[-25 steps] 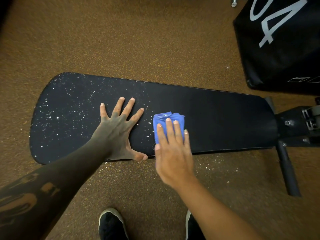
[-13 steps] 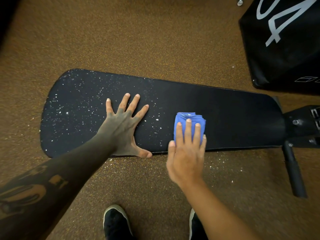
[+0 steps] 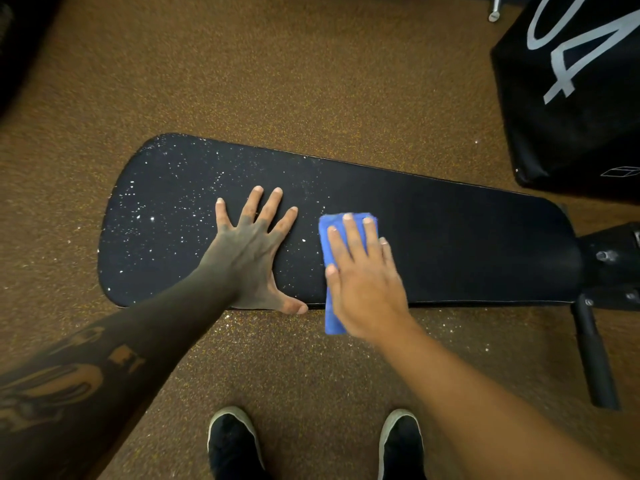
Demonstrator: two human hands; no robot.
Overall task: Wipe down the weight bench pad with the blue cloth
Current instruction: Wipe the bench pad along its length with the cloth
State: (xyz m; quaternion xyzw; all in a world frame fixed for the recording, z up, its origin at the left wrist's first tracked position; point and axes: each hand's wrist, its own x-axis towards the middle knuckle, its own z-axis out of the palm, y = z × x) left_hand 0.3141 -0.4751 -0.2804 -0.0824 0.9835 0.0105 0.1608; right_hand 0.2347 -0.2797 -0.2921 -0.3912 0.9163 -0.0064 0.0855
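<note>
Our right hand [image 3: 367,285] lies flat on the cloth [image 3: 332,271], fingers straight and palm down, pressing it rather than clenching it. Cloth is folded and sits on the pad [image 3: 450,244] at the near edge, mid-length, with its lower end hanging past the edge over the floor [image 3: 311,81]. Our left hand [image 3: 249,251] is splayed flat on the pad just left of the cloth, holding nothing, thumb at the near edge. White specks cover the pad's left part; the right part looks clean. Specks also on the floor below the near edge. Bench frame [image 3: 609,261] joins the pad at the right. Black box [image 3: 571,98] at top right. Our shoes [image 3: 235,445] at the bottom.
</note>
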